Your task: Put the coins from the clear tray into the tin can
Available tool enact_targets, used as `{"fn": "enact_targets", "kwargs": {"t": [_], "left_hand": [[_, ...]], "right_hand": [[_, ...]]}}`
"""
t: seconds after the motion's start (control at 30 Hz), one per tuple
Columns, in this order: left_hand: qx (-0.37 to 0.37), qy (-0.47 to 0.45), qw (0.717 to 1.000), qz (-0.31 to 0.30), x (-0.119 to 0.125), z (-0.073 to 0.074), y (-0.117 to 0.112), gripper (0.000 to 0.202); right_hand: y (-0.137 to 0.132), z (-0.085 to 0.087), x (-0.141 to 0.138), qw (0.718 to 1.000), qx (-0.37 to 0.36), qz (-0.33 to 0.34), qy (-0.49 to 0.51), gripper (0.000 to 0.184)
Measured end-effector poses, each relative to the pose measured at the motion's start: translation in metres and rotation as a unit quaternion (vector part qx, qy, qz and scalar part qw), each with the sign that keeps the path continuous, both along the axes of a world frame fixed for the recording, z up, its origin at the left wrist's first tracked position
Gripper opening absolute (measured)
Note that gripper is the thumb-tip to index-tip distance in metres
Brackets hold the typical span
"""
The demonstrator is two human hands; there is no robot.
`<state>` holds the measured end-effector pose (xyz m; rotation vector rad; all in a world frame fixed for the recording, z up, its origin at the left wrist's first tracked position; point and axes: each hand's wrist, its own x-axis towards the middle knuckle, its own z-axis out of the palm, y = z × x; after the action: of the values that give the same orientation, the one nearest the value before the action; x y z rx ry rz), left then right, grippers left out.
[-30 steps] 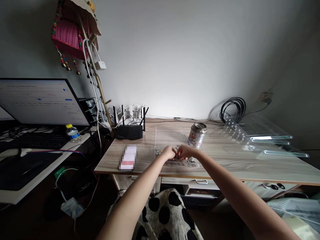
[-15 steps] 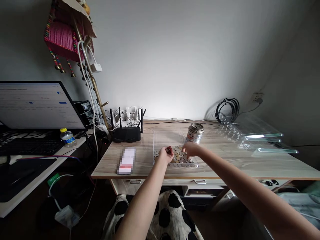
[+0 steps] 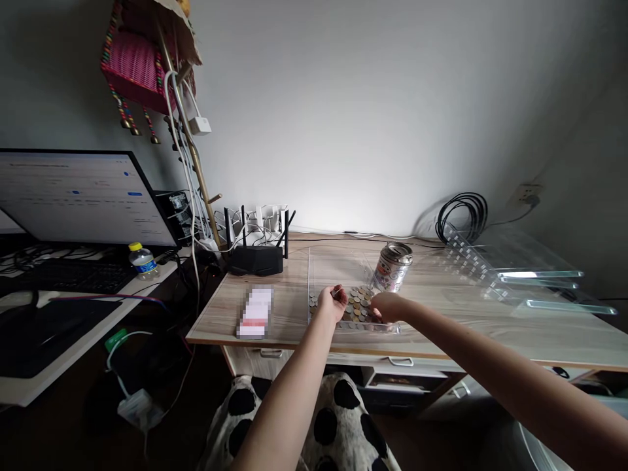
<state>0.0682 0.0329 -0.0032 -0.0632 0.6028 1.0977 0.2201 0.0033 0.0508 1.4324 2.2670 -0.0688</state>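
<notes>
Silver and yellowish coins (image 3: 357, 302) lie spread in a shallow clear plastic tray (image 3: 324, 263) on the wooden desk. Over the tray's left half, my left hand (image 3: 332, 303) is cupped, palm up, with its fingers curled around a few coins. My right hand (image 3: 387, 307) is down at the coins on the right side of the tray. Its fingers are bent downward, and whatever is between them is hidden. Just behind the right hand stands a round printed tin can (image 3: 392, 267) with a silver slotted lid.
A phone-like blurred item (image 3: 256, 311) lies left of the tray, with a black router (image 3: 256, 260) behind it. Clear acrylic shelves (image 3: 534, 275) and a coiled black cable (image 3: 461, 216) occupy the right. A monitor (image 3: 88, 196) and a bottle (image 3: 143, 261) stand on the left-hand desk.
My right hand has lowered to the coins at the tray's right side. My left hand stays cupped around coins. The camera view has shifted slightly.
</notes>
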Motion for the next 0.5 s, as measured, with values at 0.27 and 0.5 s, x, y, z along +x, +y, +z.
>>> {"fn": "enact_targets", "kwargs": {"t": [0.27,0.5], "left_hand": [[0.002,0.003,1.000,-0.008,0.001,-0.001,0.000,0.016],[0.008,0.005,0.999,-0.035,0.001,0.003,0.001,0.016]], "right_hand": [[0.011,0.004,-0.003,0.995,0.014,-0.029,0.099,0.012],[0.030,0.041,-0.034,0.951,0.099,-0.041,0.289,0.037]]}}
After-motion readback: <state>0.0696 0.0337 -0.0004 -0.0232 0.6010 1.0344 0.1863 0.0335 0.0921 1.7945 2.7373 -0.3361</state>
